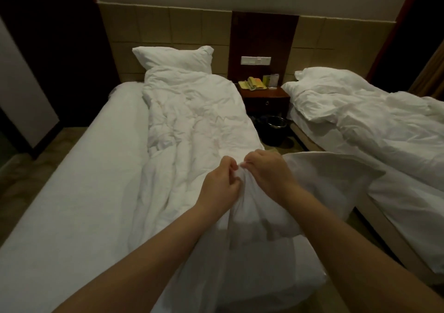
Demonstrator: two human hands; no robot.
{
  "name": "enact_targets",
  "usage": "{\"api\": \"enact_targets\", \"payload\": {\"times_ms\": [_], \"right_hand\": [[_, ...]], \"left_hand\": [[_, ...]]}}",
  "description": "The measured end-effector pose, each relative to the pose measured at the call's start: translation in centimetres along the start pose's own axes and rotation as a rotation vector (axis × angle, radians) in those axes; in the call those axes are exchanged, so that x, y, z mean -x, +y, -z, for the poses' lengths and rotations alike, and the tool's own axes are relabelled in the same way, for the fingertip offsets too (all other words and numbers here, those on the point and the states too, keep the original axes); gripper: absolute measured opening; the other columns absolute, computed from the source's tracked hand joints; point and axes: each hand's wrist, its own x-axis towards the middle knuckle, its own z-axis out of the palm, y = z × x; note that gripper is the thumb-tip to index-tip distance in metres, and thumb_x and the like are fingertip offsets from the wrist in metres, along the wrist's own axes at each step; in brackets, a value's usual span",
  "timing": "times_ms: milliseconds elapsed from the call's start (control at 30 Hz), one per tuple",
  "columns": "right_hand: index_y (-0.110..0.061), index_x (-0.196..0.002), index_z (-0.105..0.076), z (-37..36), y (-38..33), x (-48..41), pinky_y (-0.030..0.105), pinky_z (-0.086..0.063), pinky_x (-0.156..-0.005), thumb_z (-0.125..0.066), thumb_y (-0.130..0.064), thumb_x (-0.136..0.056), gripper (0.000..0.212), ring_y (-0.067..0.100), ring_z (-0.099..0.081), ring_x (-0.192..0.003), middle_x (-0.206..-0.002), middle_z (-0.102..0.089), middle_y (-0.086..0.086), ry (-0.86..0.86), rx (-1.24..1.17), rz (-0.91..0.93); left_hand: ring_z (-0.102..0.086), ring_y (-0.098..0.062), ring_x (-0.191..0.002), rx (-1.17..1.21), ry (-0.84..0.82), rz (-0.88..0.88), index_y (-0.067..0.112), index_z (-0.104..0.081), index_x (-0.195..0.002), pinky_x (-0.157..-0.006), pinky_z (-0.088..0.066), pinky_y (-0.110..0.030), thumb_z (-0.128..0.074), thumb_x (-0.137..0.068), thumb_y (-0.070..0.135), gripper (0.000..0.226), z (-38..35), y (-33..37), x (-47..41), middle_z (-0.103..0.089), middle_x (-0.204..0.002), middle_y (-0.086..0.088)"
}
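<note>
Spotter: Where's the duvet?

Me: The duvet (pixel 192 125) lies crumpled along the right half of the near bed (pixel 72 180), running from the pillow (pixel 173 59) down to the foot, where I have it. My left grip (pixel 219 187) and right grip (pixel 266 170) are both curled into 1 bunched fold of it. The fingers pinch the cloth, and the 2 grips nearly touch each other. A loose flap of the same white cloth stands lifted to the right of my right grip, out over the gap between the beds.

Spotter: How far along are we?

Me: Early, I judge. The fold is gathered and raised a little at the foot, but the rest is wrinkled and lopsided, and the left half of the sheet lies bare. Whether the duvet gets spread flat or pulled off, nearly all of that work is left to do.

Spotter: And around it?

Me: The pillow leans against the tiled headboard (pixel 168 28). Between the 2 beds stands a dark wooden nightstand (pixel 266 96) with a yellow phone (pixel 254 84) on it, a white switch plate (pixel 255 60) on the panel above, and a dark bin (pixel 276 126) on the floor in front. The second bed (pixel 372 130), on the right, is rumpled too. The room is dim.
</note>
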Motion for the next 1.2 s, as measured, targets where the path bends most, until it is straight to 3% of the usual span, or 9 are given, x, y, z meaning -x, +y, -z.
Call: {"api": "enact_targets", "payload": {"times_ms": [133, 267, 433, 533, 633, 800, 933, 1067, 1200], "right_hand": [[-0.006, -0.071, -0.065, 0.2, -0.6, -2.0, 0.034, -0.042, -0.060, -0.056, -0.019, -0.084, 0.020, 0.028, -0.061, -0.057, -0.067, -0.065, 0.009, 0.068, -0.050, 0.062], [-0.004, -0.081, -0.068, 1.2, 0.7, -2.8, 0.032, -0.032, -0.069, -0.049, -0.027, -0.090, 0.031, 0.034, -0.062, -0.073, -0.081, -0.068, 0.013, 0.052, -0.094, 0.042], [-0.005, -0.093, -0.067, 2.8, 4.0, -2.4, 0.034, -0.039, -0.078, -0.055, -0.024, -0.096, 0.022, 0.027, -0.059, -0.090, -0.095, -0.067, 0.011, 0.001, -0.206, -0.022], [-0.003, -0.094, -0.068, 3.5, 5.9, -2.3, 0.029, -0.037, -0.078, -0.057, -0.022, -0.095, 0.021, 0.027, -0.058, -0.093, -0.097, -0.066, 0.012, 0.002, -0.290, -0.098], [-0.001, -0.095, -0.068, 3.4, 6.7, -2.4, 0.028, -0.035, -0.076, -0.056, -0.020, -0.095, 0.022, 0.028, -0.058, -0.094, -0.097, -0.067, 0.014, -0.004, -0.315, -0.140], [-0.001, -0.095, -0.067, 3.0, 5.8, -2.8, 0.025, -0.030, -0.073, -0.055, -0.019, -0.095, 0.022, 0.025, -0.057, -0.093, -0.097, -0.066, 0.014, -0.026, -0.339, -0.171], [-0.001, -0.097, -0.068, 3.3, 5.6, -3.5, 0.029, -0.037, -0.077, -0.055, -0.020, -0.096, 0.023, 0.027, -0.057, -0.094, -0.097, -0.066, 0.014, -0.014, -0.308, -0.170], [-0.001, -0.100, -0.067, 5.1, 4.7, -5.0, 0.035, -0.043, -0.078, -0.053, -0.020, -0.097, 0.024, 0.024, -0.058, -0.089, -0.097, -0.066, 0.015, 0.060, -0.306, -0.180], [-0.001, -0.105, -0.066, 9.5, 2.8, -8.4, 0.029, -0.039, -0.075, -0.052, -0.020, -0.098, 0.025, 0.016, -0.052, -0.086, -0.097, -0.065, 0.013, 0.292, -0.309, -0.173]], "left_hand": [[-0.046, -0.010, -0.060, -0.078, 0.138, 0.109, 0.018, -0.038, -0.092, -0.054, -0.035, -0.017, -0.052, -0.092, 0.018, 0.014, 0.3, 0.1, 0.5, -0.046, -0.069, 0.006], [-0.049, -0.018, -0.069, -0.319, 0.207, 0.120, 0.018, -0.046, -0.085, -0.059, -0.038, -0.030, -0.056, -0.085, 0.022, 0.011, -0.4, -0.3, 1.8, -0.051, -0.077, 0.003], [-0.055, -0.024, -0.085, -0.515, 0.206, 0.203, 0.017, -0.065, -0.087, -0.066, -0.043, -0.033, -0.055, -0.082, 0.030, 0.017, -3.1, -0.3, 4.4, -0.058, -0.092, 0.000], [-0.055, -0.027, -0.093, -0.608, 0.200, 0.266, 0.015, -0.067, -0.100, -0.073, -0.042, -0.033, -0.047, -0.091, 0.028, 0.026, -4.2, -1.3, 6.5, -0.061, -0.107, -0.003], [-0.054, -0.027, -0.096, -0.604, 0.191, 0.337, 0.013, -0.063, -0.115, -0.076, -0.042, -0.034, -0.038, -0.098, 0.021, 0.031, -5.7, -2.1, 7.9, -0.059, -0.118, -0.003], [-0.058, -0.025, -0.099, -0.512, 0.276, 0.463, 0.015, -0.059, -0.115, -0.076, -0.043, -0.033, -0.033, -0.100, 0.016, 0.031, -5.2, -3.5, 8.8, -0.059, -0.118, -0.004], [-0.060, -0.032, -0.102, -0.465, 0.380, 0.391, 0.016, -0.060, -0.122, -0.083, -0.045, -0.035, -0.032, -0.099, 0.024, 0.037, -1.4, -4.1, 7.9, -0.061, -0.123, -0.008], [-0.066, -0.037, -0.074, -0.624, 0.396, 0.104, 0.010, -0.069, -0.109, -0.062, -0.052, -0.038, -0.047, -0.086, 0.010, 0.031, 6.6, -4.7, 2.7, -0.067, -0.099, -0.018], [-0.066, -0.036, -0.080, -0.679, 0.506, -0.088, 0.009, -0.071, -0.105, -0.068, -0.049, -0.037, -0.049, -0.088, 0.007, 0.028, 14.0, -0.8, -5.0, -0.069, -0.092, -0.018]]}}
